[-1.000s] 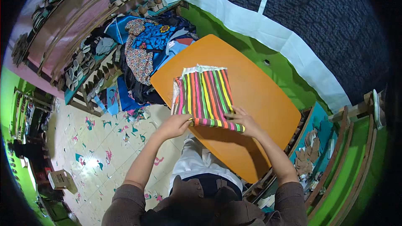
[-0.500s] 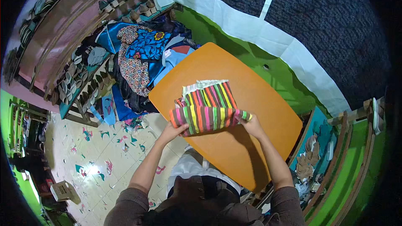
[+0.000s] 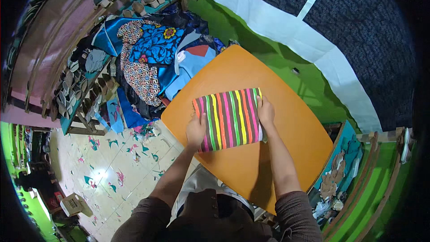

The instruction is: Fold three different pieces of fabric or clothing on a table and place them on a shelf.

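Observation:
A folded piece of striped fabric point(image 3: 229, 118) in orange, yellow, green, pink and dark brown lies on or just above the orange table point(image 3: 291, 139). Its upper face is smooth and roughly rectangular. At its left edge, my left hand point(image 3: 196, 130) is closed, thumb on top and fingers partly hidden beneath. My right hand point(image 3: 265, 111) grips the upper right edge in the same way. A pale patch shows under the lower right corner, next to my right wrist.
Beyond the table's left side is a heap of patterned and blue cloth point(image 3: 154, 58). Shoes point(image 3: 74, 89) fill a rack at the left. Scraps point(image 3: 120, 178) litter the tiled floor. A shelf with brown pieces point(image 3: 331, 181) stands at the right, and a small box point(image 3: 71, 205) at the lower left.
The fabric's front flap, raised half a second ago, is now turned over so one striped face covers it. My hands have moved from its near corners up to its left and right edges.

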A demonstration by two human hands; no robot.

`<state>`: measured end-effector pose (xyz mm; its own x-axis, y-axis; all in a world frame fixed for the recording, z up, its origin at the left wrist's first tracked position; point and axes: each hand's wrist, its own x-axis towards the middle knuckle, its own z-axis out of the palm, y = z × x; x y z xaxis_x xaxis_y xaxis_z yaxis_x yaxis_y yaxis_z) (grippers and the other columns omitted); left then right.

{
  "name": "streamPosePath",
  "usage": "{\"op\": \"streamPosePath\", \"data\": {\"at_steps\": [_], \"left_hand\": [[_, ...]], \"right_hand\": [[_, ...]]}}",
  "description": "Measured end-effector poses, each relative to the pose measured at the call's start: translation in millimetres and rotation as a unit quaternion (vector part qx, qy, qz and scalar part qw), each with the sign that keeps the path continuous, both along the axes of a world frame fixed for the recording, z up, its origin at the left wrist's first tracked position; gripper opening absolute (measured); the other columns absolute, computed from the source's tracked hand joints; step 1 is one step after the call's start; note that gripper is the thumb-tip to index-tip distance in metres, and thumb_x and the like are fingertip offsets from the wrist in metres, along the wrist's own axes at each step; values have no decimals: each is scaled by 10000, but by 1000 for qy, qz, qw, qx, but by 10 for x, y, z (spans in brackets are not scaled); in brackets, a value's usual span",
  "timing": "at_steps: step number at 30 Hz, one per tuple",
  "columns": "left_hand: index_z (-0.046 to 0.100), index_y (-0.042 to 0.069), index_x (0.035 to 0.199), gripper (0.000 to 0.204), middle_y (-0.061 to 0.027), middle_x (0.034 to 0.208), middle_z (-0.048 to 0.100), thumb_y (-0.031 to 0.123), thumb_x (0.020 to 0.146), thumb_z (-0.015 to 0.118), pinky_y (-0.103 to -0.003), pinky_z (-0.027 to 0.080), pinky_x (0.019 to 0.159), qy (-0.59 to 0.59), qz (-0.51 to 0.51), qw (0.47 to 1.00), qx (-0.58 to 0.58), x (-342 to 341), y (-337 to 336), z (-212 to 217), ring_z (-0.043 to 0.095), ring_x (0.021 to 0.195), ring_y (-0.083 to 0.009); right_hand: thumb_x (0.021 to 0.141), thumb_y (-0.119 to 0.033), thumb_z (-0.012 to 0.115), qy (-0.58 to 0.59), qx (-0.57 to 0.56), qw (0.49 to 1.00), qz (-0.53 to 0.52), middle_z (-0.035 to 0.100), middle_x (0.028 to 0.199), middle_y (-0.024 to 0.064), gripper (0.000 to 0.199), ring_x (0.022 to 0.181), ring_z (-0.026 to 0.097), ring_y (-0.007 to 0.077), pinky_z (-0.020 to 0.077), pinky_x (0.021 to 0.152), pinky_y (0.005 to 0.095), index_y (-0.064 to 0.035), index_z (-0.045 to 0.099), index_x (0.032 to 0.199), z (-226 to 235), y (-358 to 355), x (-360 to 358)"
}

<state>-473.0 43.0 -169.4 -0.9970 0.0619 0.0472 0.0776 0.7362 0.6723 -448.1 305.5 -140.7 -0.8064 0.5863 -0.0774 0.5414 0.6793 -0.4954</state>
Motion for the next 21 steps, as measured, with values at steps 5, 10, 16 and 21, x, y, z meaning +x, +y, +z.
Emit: {"op": "streamPosePath", "data": {"at_steps": [5,10,16,21], "left_hand": [[511,-18,1078,362,-251,1050,549,242,831,561,-440,415,841,89,20,993,79,-70,28,372,533,990,-370],[449,56,1259,525,-147,1272,457,238,788,592,-482,266,1015,117,-264,951,-112,133,309,583,403,1204,-310],[443,129,1292,596,-111,1352,400,380,777,608,-540,243,1023,95,-301,936,-157,-86,225,235,361,1252,-304],[388,145,1341,624,-114,1416,317,444,816,544,-556,184,1048,112,-280,933,-198,-453,155,112,284,1313,-301]], "right_hand": [[907,-303,451,87,40,995,-26,592,1040,183,323,929,571,346,444,774,438,-75,549,1113,163,-144,161],[883,-244,439,65,111,974,185,437,1300,155,410,1223,376,326,227,1040,498,-77,477,1256,220,-767,436],[915,-292,401,-31,181,978,97,327,1404,147,459,1320,266,301,150,1075,537,-149,382,1351,-131,-389,623],[914,-300,407,4,158,987,-17,341,1389,160,506,1296,291,334,174,1060,530,-65,334,1356,-154,-198,865]]}}
